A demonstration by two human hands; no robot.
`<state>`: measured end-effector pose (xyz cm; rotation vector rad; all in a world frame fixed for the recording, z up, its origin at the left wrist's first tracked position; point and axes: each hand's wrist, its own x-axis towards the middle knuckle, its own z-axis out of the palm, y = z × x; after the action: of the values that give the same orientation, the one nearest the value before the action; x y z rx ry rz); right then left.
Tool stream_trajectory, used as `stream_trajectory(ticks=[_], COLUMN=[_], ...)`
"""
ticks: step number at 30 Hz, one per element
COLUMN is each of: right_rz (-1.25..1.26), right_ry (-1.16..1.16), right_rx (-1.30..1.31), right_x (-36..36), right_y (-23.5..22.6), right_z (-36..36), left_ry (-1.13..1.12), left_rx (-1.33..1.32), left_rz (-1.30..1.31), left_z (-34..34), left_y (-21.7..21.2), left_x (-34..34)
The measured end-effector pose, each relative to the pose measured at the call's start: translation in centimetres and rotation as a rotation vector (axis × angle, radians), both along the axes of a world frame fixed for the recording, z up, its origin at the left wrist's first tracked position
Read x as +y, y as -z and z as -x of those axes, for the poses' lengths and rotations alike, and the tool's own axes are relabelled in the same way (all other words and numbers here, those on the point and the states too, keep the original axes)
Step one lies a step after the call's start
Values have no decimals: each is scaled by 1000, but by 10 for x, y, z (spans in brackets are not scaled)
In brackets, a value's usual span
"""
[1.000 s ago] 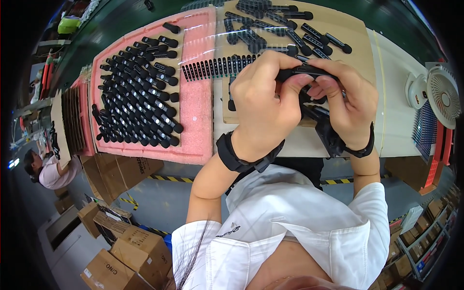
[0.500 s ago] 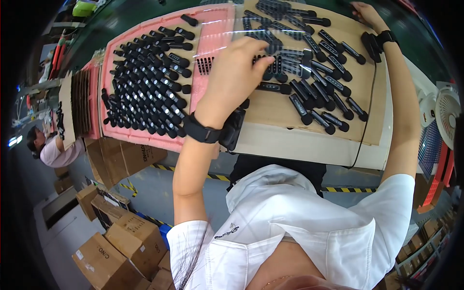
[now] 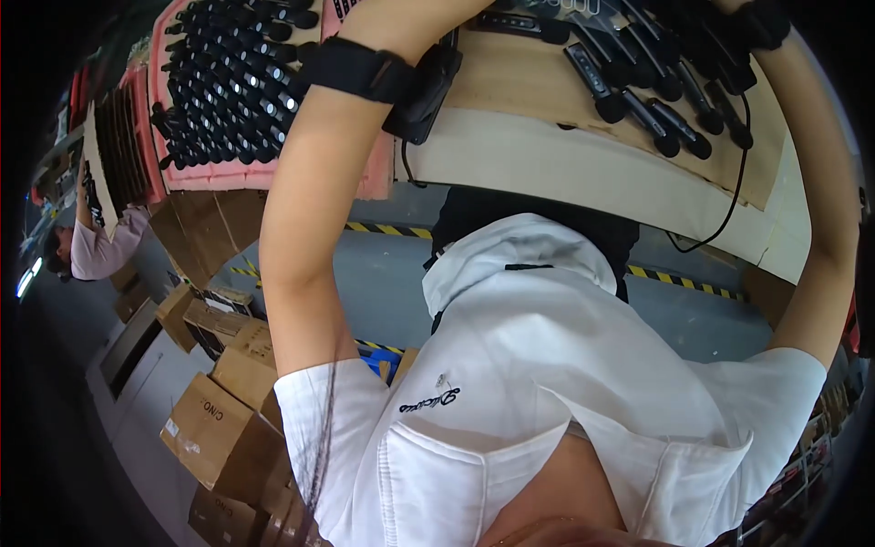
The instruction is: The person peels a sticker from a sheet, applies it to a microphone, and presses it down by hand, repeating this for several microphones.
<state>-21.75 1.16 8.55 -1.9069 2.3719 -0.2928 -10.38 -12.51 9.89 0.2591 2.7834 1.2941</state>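
Both my arms reach up past the top edge. My left hand lies beyond the picture; its forearm, with a black band (image 3: 357, 69) and a black device (image 3: 427, 91) at the wrist, crosses between the two groups of microphones. Only a sliver of my right hand (image 3: 729, 5) shows above its wristband, and its fingers are hidden. Black handheld microphones (image 3: 592, 75) lie loosely on a cardboard sheet (image 3: 510, 77) to the right. A piece of clear plastic (image 3: 572, 9) with pale slots shows above them, cut by the edge. Whether either hand holds anything is out of sight.
Many microphones (image 3: 232, 87) stand in rows in a pink foam tray (image 3: 228, 173) at left. A black cable (image 3: 736, 196) hangs over the table's front edge (image 3: 547, 169). Cardboard cartons (image 3: 219, 428) stack on the floor at lower left. Another person (image 3: 105, 246) is at far left.
The view has shifted so the table sits higher and my hands have left or nearly left the top edge. Earlier my left hand was over the clear slotted plastic and my right was at the far right.
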Motion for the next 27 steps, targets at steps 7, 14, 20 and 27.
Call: stream_trajectory(ticks=[7,14,20,27], right_rz=[-32,64,246,110], right_ry=[-428,58,237,505], right_rx=[-909,-79,-167,-58], right_x=[29,1,84,121], right_y=[9,-10,-27,8], right_z=[25,-20,-46,-95], left_ry=[87,-27,-249,-464], left_rx=[492,637,307,242], left_rz=[229,106,-99,-371], left_z=[6,-65,-89,-92], left_y=[15,-25,-34,-11], left_x=[22,13,9,21])
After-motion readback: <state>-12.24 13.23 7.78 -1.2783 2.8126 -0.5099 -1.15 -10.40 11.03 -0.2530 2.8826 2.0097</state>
